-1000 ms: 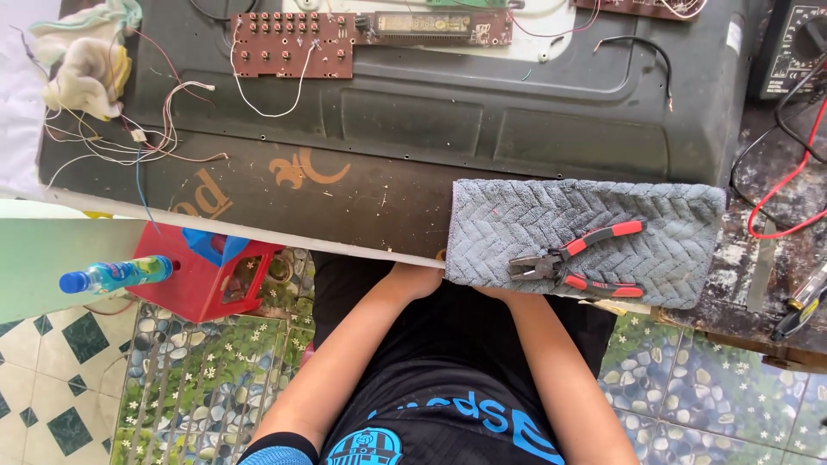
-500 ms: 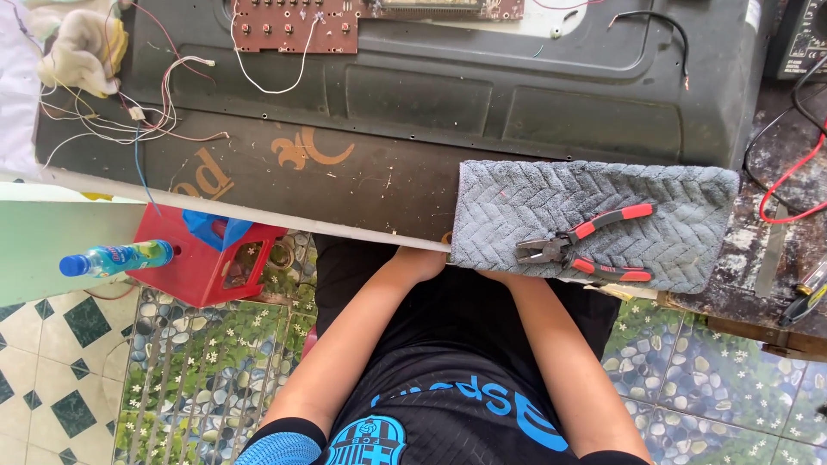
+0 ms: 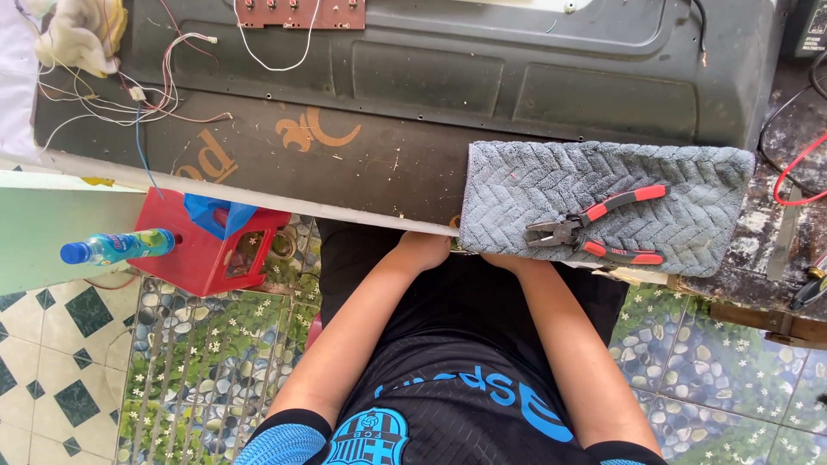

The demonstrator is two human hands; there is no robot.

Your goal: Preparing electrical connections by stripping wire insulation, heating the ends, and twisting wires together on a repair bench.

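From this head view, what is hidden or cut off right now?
- Left hand: fingers tucked under the table edge.
- Right hand: mostly hidden beneath the grey towel.
- Circuit board: cut off by the top edge.
- Red cable: runs off the right edge.

Both hands sit tucked under the near edge of the surface [image 3: 258, 194], the left hand [image 3: 424, 250] and the right hand [image 3: 508, 258], apparently partly hidden beneath it. Directly above the right hand a grey towel [image 3: 603, 202] overhangs the edge, with red-handled pliers [image 3: 599, 228] on it. Left of the towel the dark panel [image 3: 431, 77] lies bare up to the tangled wires [image 3: 129, 95]. A red cable [image 3: 797, 172] crowds the far right.
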